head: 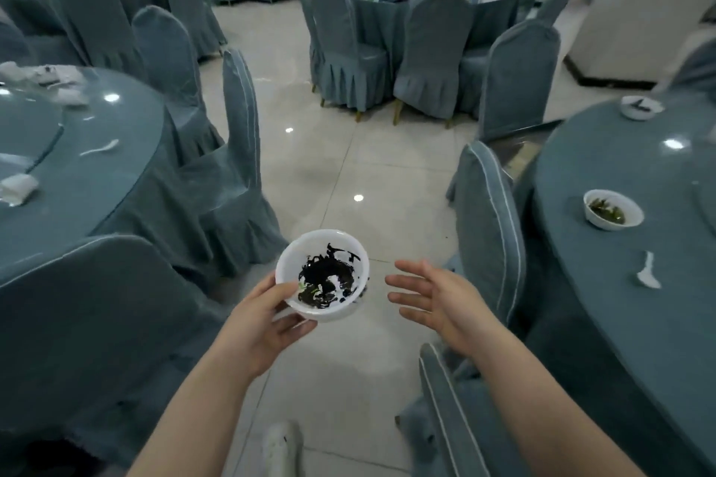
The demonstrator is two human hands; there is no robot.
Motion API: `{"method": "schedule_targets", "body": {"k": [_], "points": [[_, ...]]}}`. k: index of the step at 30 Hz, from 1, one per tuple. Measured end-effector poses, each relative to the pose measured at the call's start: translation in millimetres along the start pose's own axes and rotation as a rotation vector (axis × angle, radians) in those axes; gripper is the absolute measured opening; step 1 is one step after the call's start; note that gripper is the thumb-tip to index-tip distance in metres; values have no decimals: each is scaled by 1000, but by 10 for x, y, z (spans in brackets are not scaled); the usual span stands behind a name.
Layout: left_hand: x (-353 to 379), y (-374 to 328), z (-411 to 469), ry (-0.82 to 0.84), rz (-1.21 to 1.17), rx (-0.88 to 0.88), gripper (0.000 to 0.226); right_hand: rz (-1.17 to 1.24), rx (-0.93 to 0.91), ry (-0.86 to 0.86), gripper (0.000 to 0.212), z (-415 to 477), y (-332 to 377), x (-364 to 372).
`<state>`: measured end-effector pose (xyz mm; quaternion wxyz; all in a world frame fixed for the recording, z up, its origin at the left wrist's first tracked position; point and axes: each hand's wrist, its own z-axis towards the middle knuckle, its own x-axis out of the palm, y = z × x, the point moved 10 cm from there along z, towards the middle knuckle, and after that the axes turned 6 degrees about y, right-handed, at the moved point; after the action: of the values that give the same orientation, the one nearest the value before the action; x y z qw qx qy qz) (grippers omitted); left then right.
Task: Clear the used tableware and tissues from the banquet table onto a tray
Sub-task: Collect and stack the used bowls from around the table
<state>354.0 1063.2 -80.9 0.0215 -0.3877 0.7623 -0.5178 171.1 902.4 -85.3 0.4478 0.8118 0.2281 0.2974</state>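
The banquet table [620, 283] off your right fingertips is where most of the work is left, and no tray shows anywhere in view, so you may end up carrying things further than your grip suits. On it, well beyond your right fingers, sit a white bowl of greens [613, 209], a second small dish [641, 107] at the far rim, and a white spoon [648, 272] nearest you. The covered chair [489, 240] stands between your right hand and that table; reach across it carelessly and your forearm could catch its back.

Your left hand [267, 316] pinches the white bowl [322, 275] by its near rim, thumb on the lip and fingers curled beneath. The bowl hangs over bare floor, tilted toward you, with dark leftovers smeared inside. A one-sided hold like that could let it tip or slip, I'd judge, and spill.

Your right hand [434, 300] is empty, fingers spread and relaxed just beside the bowl, not touching it. Bring it under the far side.
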Motion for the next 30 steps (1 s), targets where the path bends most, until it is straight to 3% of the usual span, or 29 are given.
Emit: {"method": "schedule_targets", "body": {"k": [7,17,23,30], "points": [[833,-395,1198,247,75,-109,20,96,-107,-352,38,218,509,-839],[1992,-1351,2475,611,280,-126,20,335,-286,-795,28,476,1147,-1448],[2638,-1369,2980,684,310,-172,19,456,-314,-1017,19,255,1076,-1954],[3463,-1284,3750,711,326,-204,21,529,-201,-1196,18,412,853,-3039]]}}
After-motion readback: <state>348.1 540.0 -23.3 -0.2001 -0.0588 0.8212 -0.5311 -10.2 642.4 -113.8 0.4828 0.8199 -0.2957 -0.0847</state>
